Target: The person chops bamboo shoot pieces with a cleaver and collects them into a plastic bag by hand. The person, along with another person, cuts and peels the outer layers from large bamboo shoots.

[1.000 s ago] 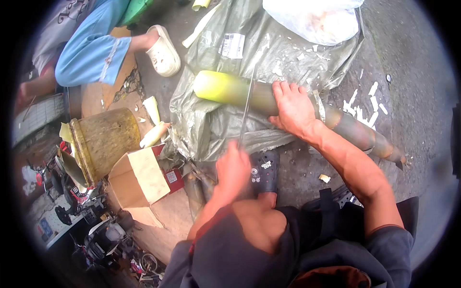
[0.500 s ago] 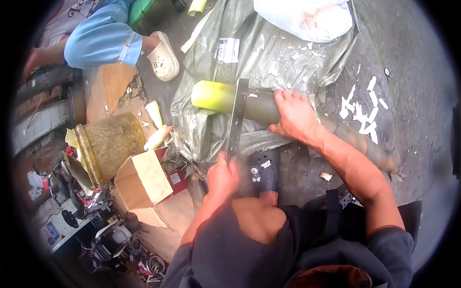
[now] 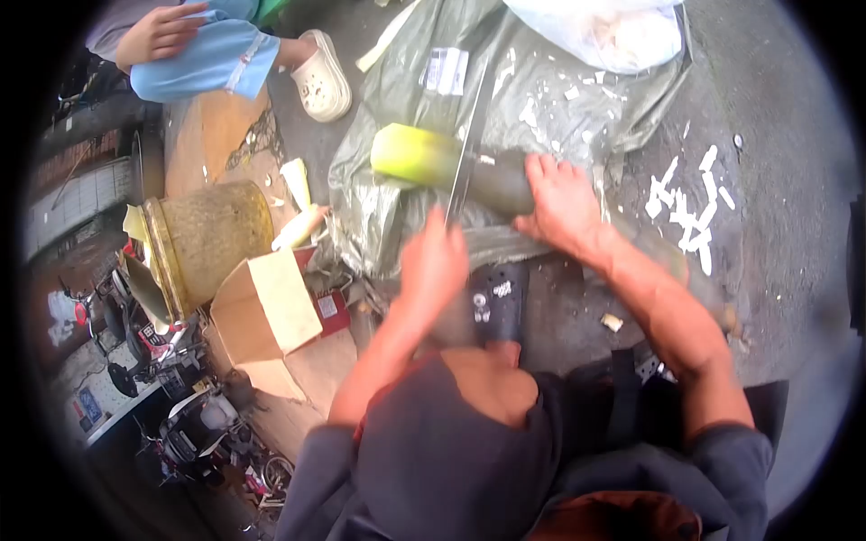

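Observation:
A thick bamboo pole lies slantwise on a grey-green plastic sheet; its left end is pale yellow-green, the rest darker. My right hand presses down on the darker part, fingers over the top and thumb on the near side. My left hand is closed around the handle of a long, narrow saw. The blade stands across the pole just left of my right hand, where light and dark parts meet. Blur hides its teeth, and my fist covers the handle.
White chips litter the ground at right. Left are a yellow bucket on its side, an open cardboard box and pale pieces. Another person's clog is at upper left. A white plastic bag lies at the back.
My left hand has pushed the saw forward, away from my body, across the bamboo pole. My right hand keeps its hold. The other person's hand now shows on the knee.

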`<act>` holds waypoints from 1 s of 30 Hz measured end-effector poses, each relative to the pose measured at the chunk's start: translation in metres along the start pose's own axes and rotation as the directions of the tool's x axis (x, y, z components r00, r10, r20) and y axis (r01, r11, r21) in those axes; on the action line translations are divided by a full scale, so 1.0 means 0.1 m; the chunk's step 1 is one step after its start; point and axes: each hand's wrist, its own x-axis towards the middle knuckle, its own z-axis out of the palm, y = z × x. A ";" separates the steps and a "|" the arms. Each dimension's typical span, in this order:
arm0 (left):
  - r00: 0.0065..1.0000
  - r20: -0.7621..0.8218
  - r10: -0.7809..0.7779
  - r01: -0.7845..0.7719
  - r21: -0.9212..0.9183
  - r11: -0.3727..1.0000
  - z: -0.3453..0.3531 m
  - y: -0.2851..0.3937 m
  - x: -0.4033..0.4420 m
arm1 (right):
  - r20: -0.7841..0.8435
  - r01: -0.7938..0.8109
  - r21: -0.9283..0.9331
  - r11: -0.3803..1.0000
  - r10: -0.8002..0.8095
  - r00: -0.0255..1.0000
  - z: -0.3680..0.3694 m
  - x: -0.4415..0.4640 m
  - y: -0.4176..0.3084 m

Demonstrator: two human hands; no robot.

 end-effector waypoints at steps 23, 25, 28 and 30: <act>0.991 -0.105 -0.080 0.088 0.067 0.994 0.47 -1.11 -0.93 | -0.137 -0.061 0.312 0.948 0.109 0.985 -0.38 0.21 0.75; 0.976 -0.213 -0.039 0.070 0.144 0.987 0.55 -1.14 -1.03 | -0.211 -0.029 0.302 0.953 0.097 0.973 -0.36 0.24 0.75; 0.987 -0.159 0.023 0.011 0.213 0.977 0.63 -1.08 -1.02 | -0.307 0.037 0.266 0.963 0.048 0.950 -0.29 0.23 0.79; 0.977 -0.137 0.163 -0.126 0.248 0.961 0.58 -1.00 -0.95 | -0.367 0.072 0.225 0.972 0.016 0.930 -0.32 0.21 0.79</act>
